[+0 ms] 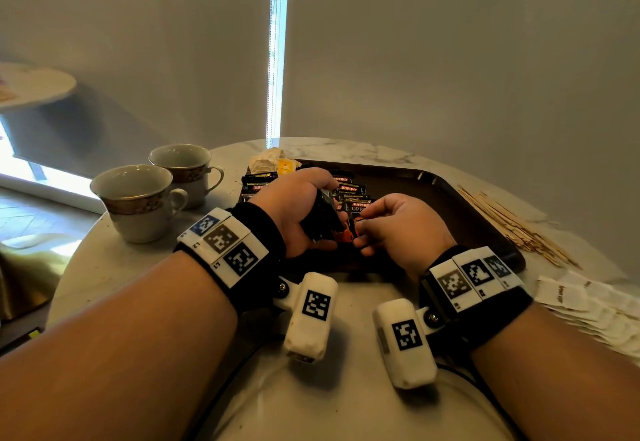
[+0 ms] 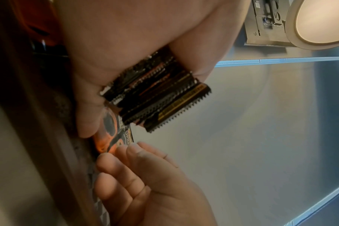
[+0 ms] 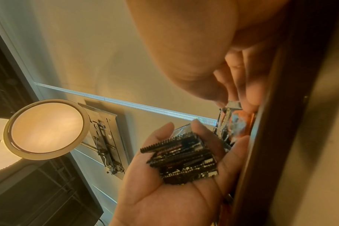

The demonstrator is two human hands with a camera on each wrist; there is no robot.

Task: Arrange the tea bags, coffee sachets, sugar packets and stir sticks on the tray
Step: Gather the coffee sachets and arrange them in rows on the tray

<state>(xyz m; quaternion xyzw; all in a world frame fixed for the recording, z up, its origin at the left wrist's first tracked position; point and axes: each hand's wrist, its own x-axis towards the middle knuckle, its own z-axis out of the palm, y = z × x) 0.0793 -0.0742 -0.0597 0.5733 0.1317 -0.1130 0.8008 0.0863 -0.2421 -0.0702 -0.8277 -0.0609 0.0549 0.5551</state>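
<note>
My left hand (image 1: 304,208) grips a stack of black coffee sachets (image 1: 323,221) edge-up over the near left part of the dark brown tray (image 1: 460,205). In the left wrist view the stack (image 2: 155,97) sits between thumb and fingers. My right hand (image 1: 388,224) pinches one orange-and-black sachet (image 1: 351,231) right beside the stack; its fingertips (image 2: 126,150) touch that sachet (image 2: 108,131). The right wrist view shows the pinched sachet (image 3: 235,120) and the stack (image 3: 184,159) in the left palm. More sachets (image 1: 349,191) lie on the tray.
Tea bags (image 1: 273,160) lie at the tray's far left corner. Wooden stir sticks (image 1: 509,226) lie right of the tray, with white sugar packets (image 1: 588,305) nearer me. Two cups (image 1: 138,201) (image 1: 183,170) stand on the marble table (image 1: 346,406) to the left.
</note>
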